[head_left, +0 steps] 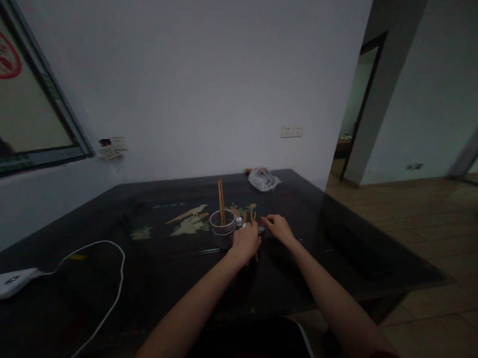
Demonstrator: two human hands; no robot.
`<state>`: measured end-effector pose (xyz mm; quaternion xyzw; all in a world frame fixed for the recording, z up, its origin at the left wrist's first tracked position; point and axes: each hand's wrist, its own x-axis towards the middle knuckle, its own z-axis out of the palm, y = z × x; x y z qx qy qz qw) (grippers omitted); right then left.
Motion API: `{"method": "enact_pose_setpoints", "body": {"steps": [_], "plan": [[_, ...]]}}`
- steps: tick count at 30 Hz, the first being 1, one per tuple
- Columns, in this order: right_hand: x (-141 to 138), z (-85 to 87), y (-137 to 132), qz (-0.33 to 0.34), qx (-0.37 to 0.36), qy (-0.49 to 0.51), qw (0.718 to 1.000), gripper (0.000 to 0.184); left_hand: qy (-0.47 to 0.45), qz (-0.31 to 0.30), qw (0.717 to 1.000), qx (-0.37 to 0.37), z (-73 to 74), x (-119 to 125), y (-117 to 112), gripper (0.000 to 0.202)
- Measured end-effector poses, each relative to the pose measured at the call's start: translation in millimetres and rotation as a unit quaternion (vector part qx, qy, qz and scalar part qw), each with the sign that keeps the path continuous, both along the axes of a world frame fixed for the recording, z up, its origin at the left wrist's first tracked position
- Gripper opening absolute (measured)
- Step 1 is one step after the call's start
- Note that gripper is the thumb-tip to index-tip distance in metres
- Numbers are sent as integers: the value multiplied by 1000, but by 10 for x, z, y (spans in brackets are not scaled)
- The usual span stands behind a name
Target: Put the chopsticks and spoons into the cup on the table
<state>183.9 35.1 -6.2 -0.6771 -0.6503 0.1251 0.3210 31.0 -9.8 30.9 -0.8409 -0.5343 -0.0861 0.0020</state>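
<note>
My left hand (246, 241) is closed around several wooden chopsticks (253, 216), whose ends show above and below the fingers. A shiny round spoon bowl (239, 221) shows just past that hand; its handle is hidden. Directly left stands a metal cup (223, 238) with a pair of chopsticks (221, 201) upright in it. To the right, my right hand (279, 228) is held low over the table, its fingers curled together near a small shiny piece (261, 228) beside the left hand. What the right fingers hold, if anything, is too small and dark to name.
The dark table (168, 279) carries a bird-and-flower pattern. A crumpled clear plastic bag (263, 180) lies at its back edge by the wall. On the left are a white device (12, 283) and its looping white cable (121, 260). A dark flat object (357, 250) lies right.
</note>
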Motion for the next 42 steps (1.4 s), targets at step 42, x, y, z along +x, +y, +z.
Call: {"method": "enact_pose_setpoints", "body": {"steps": [42], "plan": [[39,34,-12,-3,-20,17,1000,34,10,39,999,-28,52,-22,-21,30]]}}
